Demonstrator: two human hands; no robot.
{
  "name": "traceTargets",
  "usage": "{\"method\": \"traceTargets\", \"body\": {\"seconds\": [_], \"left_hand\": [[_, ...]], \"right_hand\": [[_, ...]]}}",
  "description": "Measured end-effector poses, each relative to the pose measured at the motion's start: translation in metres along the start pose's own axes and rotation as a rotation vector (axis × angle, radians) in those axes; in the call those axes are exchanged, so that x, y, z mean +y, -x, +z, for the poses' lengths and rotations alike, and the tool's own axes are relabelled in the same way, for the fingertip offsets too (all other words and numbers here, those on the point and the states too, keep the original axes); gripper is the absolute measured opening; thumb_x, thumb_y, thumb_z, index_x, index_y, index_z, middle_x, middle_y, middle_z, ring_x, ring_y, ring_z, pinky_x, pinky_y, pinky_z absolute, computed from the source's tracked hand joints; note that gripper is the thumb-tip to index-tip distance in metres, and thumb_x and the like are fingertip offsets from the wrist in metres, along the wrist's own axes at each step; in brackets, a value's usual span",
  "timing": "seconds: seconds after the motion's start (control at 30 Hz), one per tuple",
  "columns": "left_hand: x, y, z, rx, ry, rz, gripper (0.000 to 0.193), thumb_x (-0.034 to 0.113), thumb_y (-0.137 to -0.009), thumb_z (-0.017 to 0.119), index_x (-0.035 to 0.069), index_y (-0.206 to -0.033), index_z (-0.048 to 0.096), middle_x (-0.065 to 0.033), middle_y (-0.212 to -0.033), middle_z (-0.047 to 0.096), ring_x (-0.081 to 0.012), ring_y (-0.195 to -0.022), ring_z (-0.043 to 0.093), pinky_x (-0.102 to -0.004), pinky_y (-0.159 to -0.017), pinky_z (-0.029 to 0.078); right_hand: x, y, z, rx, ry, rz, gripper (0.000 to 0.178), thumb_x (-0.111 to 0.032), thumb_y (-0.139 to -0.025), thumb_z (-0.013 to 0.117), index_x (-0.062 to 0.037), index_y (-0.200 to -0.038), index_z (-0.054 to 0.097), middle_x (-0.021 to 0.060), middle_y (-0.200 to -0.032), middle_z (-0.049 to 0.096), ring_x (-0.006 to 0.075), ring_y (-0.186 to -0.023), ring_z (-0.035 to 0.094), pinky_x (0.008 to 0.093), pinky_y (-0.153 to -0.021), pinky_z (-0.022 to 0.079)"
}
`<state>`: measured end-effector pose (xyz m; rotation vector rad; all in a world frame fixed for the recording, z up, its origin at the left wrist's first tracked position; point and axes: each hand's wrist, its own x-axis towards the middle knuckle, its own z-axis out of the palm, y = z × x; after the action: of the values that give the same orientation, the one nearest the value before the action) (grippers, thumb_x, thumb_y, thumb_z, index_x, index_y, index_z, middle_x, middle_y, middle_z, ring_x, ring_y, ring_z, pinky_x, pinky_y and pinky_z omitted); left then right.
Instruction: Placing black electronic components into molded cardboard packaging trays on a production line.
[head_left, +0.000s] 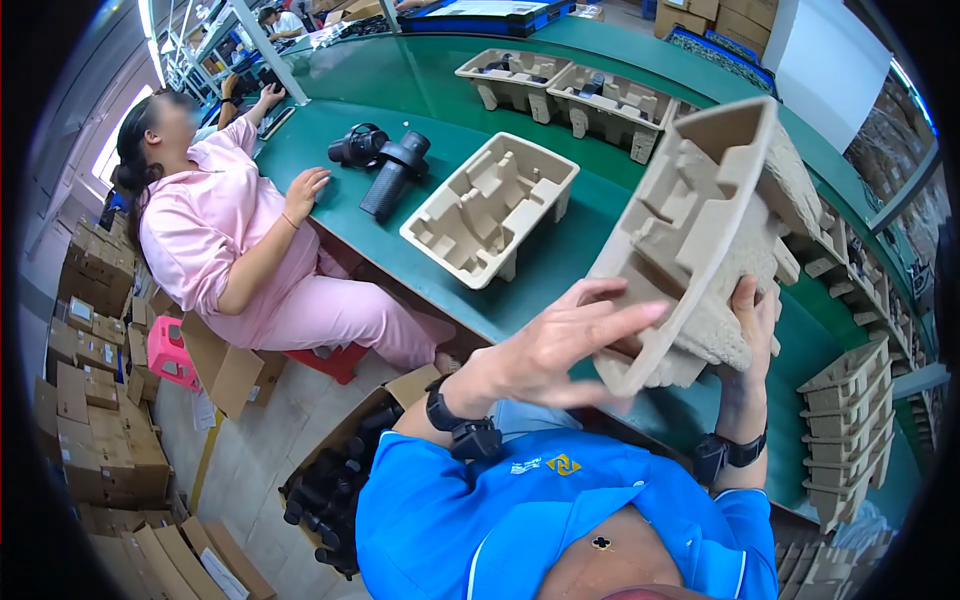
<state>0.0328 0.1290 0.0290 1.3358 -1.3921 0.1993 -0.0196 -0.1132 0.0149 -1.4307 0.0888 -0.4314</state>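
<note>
A beige moulded-pulp tray [688, 215] is raised and tilted over the green table. My right hand [755, 330] is closed on its knobbly underside, thumb and fingers around a moulded foot. Whether another tray is nested beneath it, I cannot tell. At the tray's near end is my left hand [560, 345], fingers apart, some reaching over the rim and the lower ones blurred. A second pulp tray [490, 210] stands upright on the table to the left, its moulded compartments bare. Beyond it lie two black devices with ribbed, cylindrical parts [395, 170].
A co-worker in pink [215, 215] sits at the left, one hand on the table edge. Filled pulp trays [610, 100] line the far side. Stacked trays [845, 430] stand at right. A carton of black parts [335, 490] is on the floor, lower left.
</note>
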Motion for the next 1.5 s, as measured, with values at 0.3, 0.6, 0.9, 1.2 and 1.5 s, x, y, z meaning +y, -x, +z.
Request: {"method": "traceTargets", "body": {"seconds": [0.3, 0.6, 0.9, 1.2, 1.5], "left_hand": [[-0.022, 0.012, -0.046, -0.426, -0.637, -0.189, 0.069, -0.001, -0.070, 0.063, 0.008, -0.137, 0.050, -0.0056, -0.093, 0.062, -0.0213, -0.092, 0.058, -0.0374, -0.083, 0.044], [-0.065, 0.025, -0.173, 0.306, -0.757, -0.359, 0.039, 0.017, -0.083, 0.069, 0.007, -0.119, 0.062, -0.0142, -0.111, 0.062, -0.0262, -0.106, 0.057, -0.0356, -0.090, 0.045], [-0.162, 0.157, -0.296, 0.443, -1.091, -0.781, 0.055, 0.027, -0.075, 0.078, 0.005, -0.120, 0.056, -0.0177, -0.110, 0.056, -0.0362, -0.104, 0.056, -0.0422, -0.091, 0.046], [-0.023, -0.040, -0.183, 0.187, -1.149, -0.232, 0.051, 0.024, -0.071, 0.081, 0.008, -0.114, 0.058, -0.0128, -0.095, 0.061, -0.0312, -0.082, 0.063, -0.0377, -0.071, 0.051], [-0.044, -0.054, -0.173, 0.128, -0.406, -0.186, 0.051, 0.019, -0.082, 0.074, 0.003, -0.125, 0.053, -0.0098, -0.102, 0.065, -0.0189, -0.092, 0.062, -0.0329, -0.079, 0.051]], "right_hand": [[-0.011, 0.000, 0.005, 0.125, 0.372, -0.269, 0.048, -0.021, -0.098, 0.050, 0.0031, -0.138, 0.039, 0.0172, -0.141, 0.043, 0.0229, -0.133, 0.039, 0.0374, -0.112, 0.028], [-0.025, 0.015, -0.059, 0.477, 0.570, -0.493, 0.043, -0.014, -0.099, 0.047, 0.0016, -0.139, 0.040, 0.0155, -0.141, 0.044, 0.0228, -0.132, 0.040, 0.0384, -0.109, 0.034], [-0.050, 0.016, -0.047, 0.316, 0.693, -0.438, 0.036, -0.011, -0.099, 0.045, 0.0003, -0.133, 0.049, 0.0137, -0.129, 0.055, 0.0209, -0.121, 0.050, 0.0345, -0.103, 0.038], [-0.037, -0.037, 0.092, -0.312, 0.849, -0.819, 0.053, -0.011, -0.077, 0.072, 0.0002, -0.125, 0.053, 0.0154, -0.121, 0.058, 0.0317, -0.113, 0.053, 0.0390, -0.097, 0.042], [0.003, -0.037, 0.116, -0.148, 0.252, -0.281, 0.057, -0.025, -0.083, 0.073, -0.0032, -0.129, 0.048, 0.0138, -0.123, 0.057, 0.0235, -0.108, 0.058, 0.0370, -0.094, 0.046]]}}
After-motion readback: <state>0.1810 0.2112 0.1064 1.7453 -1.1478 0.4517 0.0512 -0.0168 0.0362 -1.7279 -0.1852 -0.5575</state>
